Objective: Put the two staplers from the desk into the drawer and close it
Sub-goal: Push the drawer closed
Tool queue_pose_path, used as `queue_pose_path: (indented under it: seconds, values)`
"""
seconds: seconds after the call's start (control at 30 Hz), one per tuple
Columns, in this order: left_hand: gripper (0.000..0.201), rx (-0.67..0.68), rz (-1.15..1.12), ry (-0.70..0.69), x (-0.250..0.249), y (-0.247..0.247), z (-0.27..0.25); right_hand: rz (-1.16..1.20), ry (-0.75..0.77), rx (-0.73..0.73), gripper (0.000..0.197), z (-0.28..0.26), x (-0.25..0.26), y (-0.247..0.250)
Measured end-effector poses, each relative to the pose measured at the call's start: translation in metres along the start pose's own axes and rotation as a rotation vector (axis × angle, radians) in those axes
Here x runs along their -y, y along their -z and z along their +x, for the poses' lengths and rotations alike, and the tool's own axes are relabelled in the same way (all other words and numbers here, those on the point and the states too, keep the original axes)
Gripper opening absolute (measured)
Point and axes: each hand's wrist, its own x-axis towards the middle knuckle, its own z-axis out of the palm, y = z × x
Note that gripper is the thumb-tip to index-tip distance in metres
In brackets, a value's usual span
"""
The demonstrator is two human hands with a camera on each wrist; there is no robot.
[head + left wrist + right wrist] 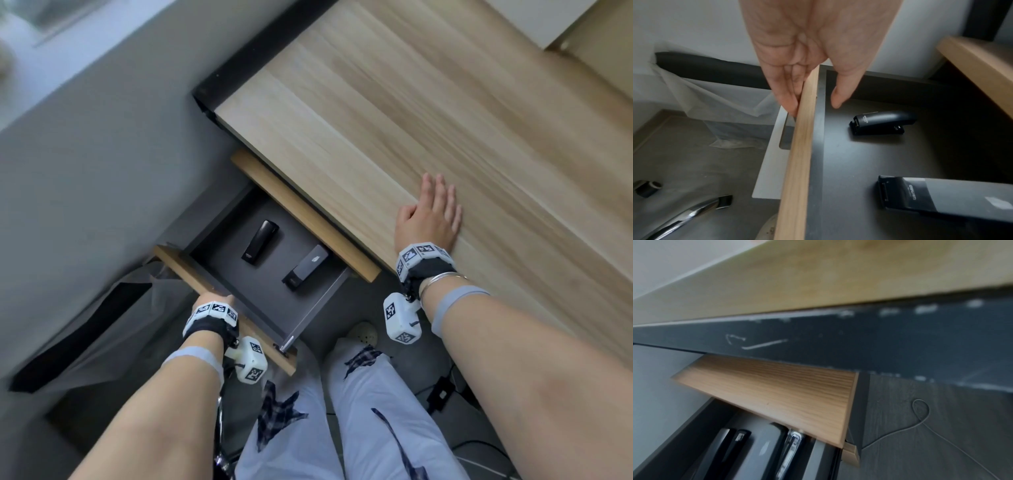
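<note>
Staplers [260, 242] lie beyond left hand [214, 301] pinching drawer [274, 349] front; right hand [430, 219] flat on tabletop [411, 102]; push shut next.

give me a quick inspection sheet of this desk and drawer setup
surface: wooden desk top, bare where seen
job's things: black stapler and grey stapler lie apart in the open drawer
clutter: nothing seen
grippers: left hand straddles the drawer front, fingers outside, thumb inside; right hand flat on the desk
cables: dark cables on the floor
surroundings: grey floor, bin with white liner, person's legs
</note>
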Motion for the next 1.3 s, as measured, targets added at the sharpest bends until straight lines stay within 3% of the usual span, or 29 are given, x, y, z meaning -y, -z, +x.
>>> queue_pose_path:
  seconds: [0.3,0.4,0.5,0.67,0.97,1.2,1.3]
  values:
    - [0.053,0.011,-0.259,-0.052,-0.068,-0.012,0.01,0.002,0.001,-0.013,0.063,-0.001,0.001,0.0]
    - [0.04,0.002,-0.374,-0.109,-0.087,-0.021,0.012,0.002,-0.004,-0.004,0.063,0.0,0.001,0.0]
    - [0.041,0.023,-0.442,-0.131,-0.107,-0.025,0.01,-0.003,-0.01,-0.011,0.063,0.0,0.002,0.0]
    - [0.068,0.072,-0.482,-0.156,-0.132,-0.028,0.013,0.01,-0.02,-0.026,0.064,0.0,0.004,-0.001]
    - [0.082,0.156,-0.585,-0.144,-0.165,-0.029,0.013,-0.008,-0.032,-0.043,0.068,0.001,0.005,0.001]
    - [0.068,0.181,-0.555,-0.204,-0.172,-0.032,0.023,-0.004,-0.037,-0.004,0.07,0.001,0.006,0.003]
    - [0.043,0.164,-0.397,-0.231,-0.177,-0.027,0.026,0.003,-0.04,-0.004,0.069,0.001,0.007,0.004]
